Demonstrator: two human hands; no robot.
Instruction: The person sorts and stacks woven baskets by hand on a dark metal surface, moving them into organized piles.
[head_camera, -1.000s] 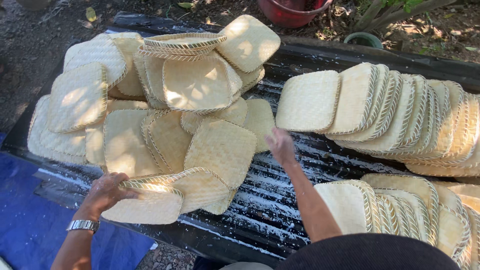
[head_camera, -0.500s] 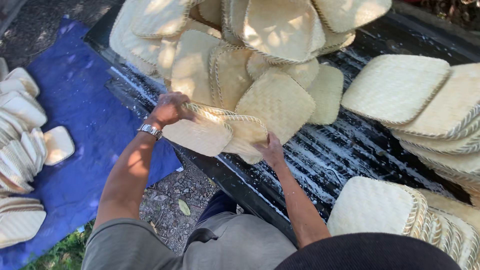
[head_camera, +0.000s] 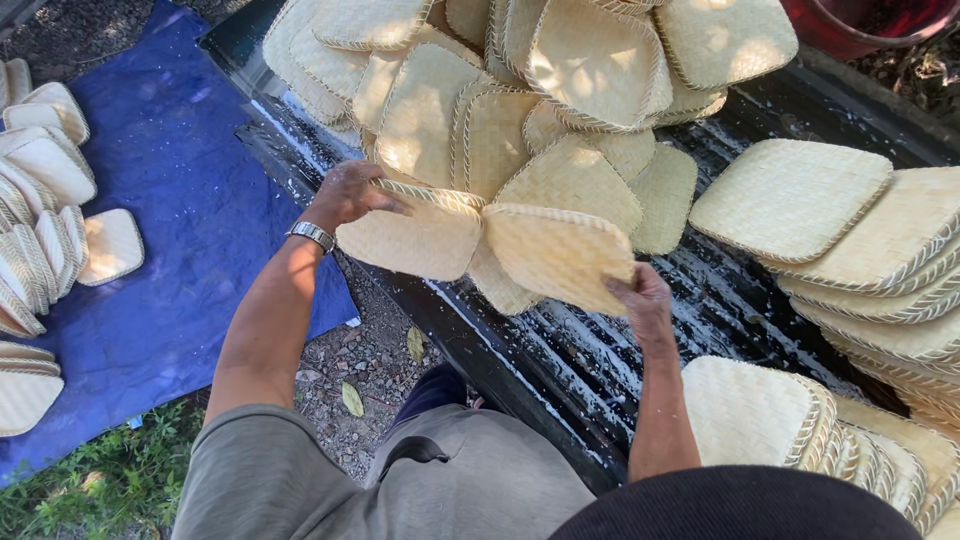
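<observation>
While both trays sit clear of the heap above the dark truck bed (head_camera: 640, 350), the left hand (head_camera: 350, 193) pinches one woven tray (head_camera: 410, 238) by its rim — the right hand (head_camera: 645, 298) clasps a second tray (head_camera: 560, 255) edge-on, keeping them separate.

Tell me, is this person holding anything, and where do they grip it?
Yes. The left hand grips a woven tray by its upper rim; the right hand holds a second woven tray at its lower right edge.
</observation>
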